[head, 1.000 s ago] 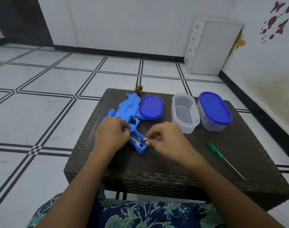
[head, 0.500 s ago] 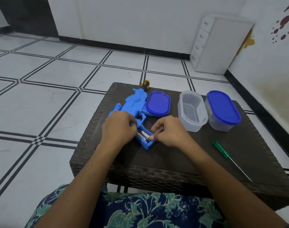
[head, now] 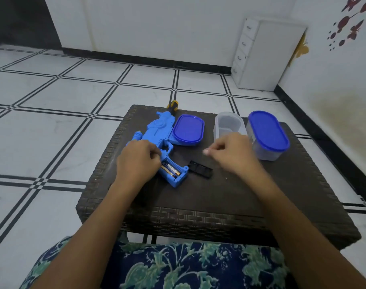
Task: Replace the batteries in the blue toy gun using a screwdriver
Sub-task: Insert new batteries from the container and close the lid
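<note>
Toy gun: one blue toy gun [head: 157,132], flat on the dark woven table [head: 261,195], muzzle toward 12 o'clock, grip toward 5 o'clock.
Battery bay: open in the grip, cover off; two batteries [head: 171,170] lie side by side inside. Whether they are the old or the fresh pair cannot be told.
Bay cover: one black cover [head: 200,169], loose on the table just beside the grip, at its 3 o'clock.
Left hand: left hand [head: 137,161] rests on the gun at the trigger area, fingers curled down over the body, pinning it; what the fingertips pinch, if anything, is hidden.
Right hand: right hand [head: 234,153] hovers above the table, at 3 o'clock of the gun and apart from it; thumb and forefinger pressed together, and whether something small sits between them cannot be told.
Containers: two; one clear open tub [head: 229,124] at 1 o'clock of the gun, one closed tub with blue lid [head: 267,134] touching or just beside it, further right.
Loose lid: one blue lid [head: 188,128], against the gun's right side.
Screwdriver: none in view here.
Done, as judged: cover unscrewed and removed, bay exposed.
Left, as judged: confirm fresh cells are seated, refit cover, drive the screw.
</note>
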A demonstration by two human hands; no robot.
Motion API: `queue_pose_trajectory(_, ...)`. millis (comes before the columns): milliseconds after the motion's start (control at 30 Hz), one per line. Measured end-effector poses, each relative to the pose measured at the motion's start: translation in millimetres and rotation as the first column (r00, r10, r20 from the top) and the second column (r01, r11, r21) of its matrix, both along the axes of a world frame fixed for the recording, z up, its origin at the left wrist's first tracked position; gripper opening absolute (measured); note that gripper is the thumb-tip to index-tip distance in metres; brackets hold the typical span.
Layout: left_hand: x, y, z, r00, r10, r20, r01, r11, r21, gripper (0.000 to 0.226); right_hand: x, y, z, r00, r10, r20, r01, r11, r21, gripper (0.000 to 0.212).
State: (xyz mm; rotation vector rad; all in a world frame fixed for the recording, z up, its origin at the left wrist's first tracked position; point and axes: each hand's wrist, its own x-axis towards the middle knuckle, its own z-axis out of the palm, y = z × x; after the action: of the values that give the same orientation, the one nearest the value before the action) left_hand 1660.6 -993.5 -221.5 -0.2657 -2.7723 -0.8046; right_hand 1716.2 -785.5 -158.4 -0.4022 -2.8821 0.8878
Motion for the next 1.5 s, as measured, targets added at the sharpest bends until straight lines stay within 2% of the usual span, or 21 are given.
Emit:
queue_pose_trajectory(67,0,2,-1,1.0,-0.008,-0.025,0.008,1.0,-0.009,0.023,13,27,2,0.995,-0.094,0.028,0.089,0.983,0.158,0.011)
queue_pose_trajectory(133,-2,5,-2,0.999,-0.011,-0.053,0.009,0.999,-0.037,0.021,26,45,-7,0.985,-0.148,0.093,0.133,0.98,0.149,0.007)
queue_pose_trajectory(233,-3,13,-5,0.995,-0.063,-0.08,0.061,0.998,-0.029,0.02,36,51,-24,0.973,-0.139,0.183,0.127,0.989,0.079,0.014)
queue_pose_trajectory(400,8,36,-2,0.97,-0.217,-0.113,0.213,0.976,-0.041,0.021,38,60,-24,0.962,-0.241,0.129,0.199,0.942,0.271,0.014)
queue_pose_trajectory(533,4,46,-5,0.96,-0.245,-0.136,0.243,0.969,-0.035,0.03,38,73,-29,0.941,-0.246,0.231,0.212,0.963,0.164,0.026)
queue_pose_trajectory(633,-3,54,-2,0.95,-0.271,-0.158,0.272,0.962,-0.017,0.035,33,81,-35,0.947,-0.227,0.228,0.214,0.973,0.083,0.023)
queue_pose_trajectory(700,-2,62,4,0.928,-0.351,-0.126,0.346,0.936,-0.06,0.036,31,83,-37,0.959,-0.241,0.15,0.235,0.97,0.054,0.02)
queue_pose_trajectory(767,6,73,8,0.888,-0.458,-0.032,0.445,0.876,-0.187,0.037,31,86,-38,0.96,-0.269,0.074,0.268,0.963,0.033,0.023)
queue_pose_trajectory(867,14,88,10,0.84,-0.522,0.149,0.537,0.757,-0.373,0.042,30,88,-42,0.967,-0.24,0.087,0.239,0.971,0.029,0.028)
queue_pose_trajectory(933,12,92,10,0.842,-0.5,0.204,0.537,0.738,-0.408,0.042,29,86,-44,0.975,-0.2,0.102,0.198,0.98,0.025,0.028)
queue_pose_trajectory(1000,10,92,8,0.852,-0.492,0.178,0.519,0.753,-0.404,0.045,29,81,-44,0.986,-0.153,0.064,0.154,0.988,0.0,0.027)
queue_pose_trajectory(1067,10,91,4,0.853,-0.508,0.118,0.516,0.791,-0.328,0.05,29,72,-42,0.996,-0.092,0.011,0.093,0.995,-0.033,0.027)
queue_pose_trajectory(1100,11,91,4,0.856,-0.513,0.067,0.513,0.826,-0.233,0.052,29,66,-41,0.999,-0.048,-0.006,0.048,0.997,-0.052,0.029)
queue_pose_trajectory(1167,15,91,6,0.877,-0.472,-0.086,0.476,0.879,0.034,0.051,31,54,-38,0.997,0.067,-0.03,-0.07,0.989,-0.127,0.037)
queue_pose_trajectory(1233,18,88,14,0.922,-0.346,-0.174,0.386,0.864,0.325,0.037,32,40,-36,0.979,0.175,-0.105,-0.196,0.946,-0.256,0.048)
queue_pose_trajectory(1267,19,86,19,0.94,-0.312,-0.141,0.341,0.82,0.459,0.027,32,32,-35,0.966,0.202,-0.164,-0.246,0.912,-0.328,0.049)
queue_pose_trajectory(1333,22,77,24,0.931,-0.363,0.035,0.246,0.695,0.676,0.016,30,19,-38,0.941,0.2,-0.273,-0.309,0.834,-0.457,0.043)
queue_pose_trajectory(1433,21,56,25,0.858,-0.464,0.221,0.088,0.556,0.826,0.02,25,7,-45,0.951,0.159,-0.266,-0.295,0.732,-0.615,0.034)
queue_pose_trajectory(1500,19,40,25,0.826,-0.496,0.269,-0.003,0.473,0.881,0.024,23,4,-47,0.963,0.173,-0.206,-0.265,0.742,-0.616,0.032)
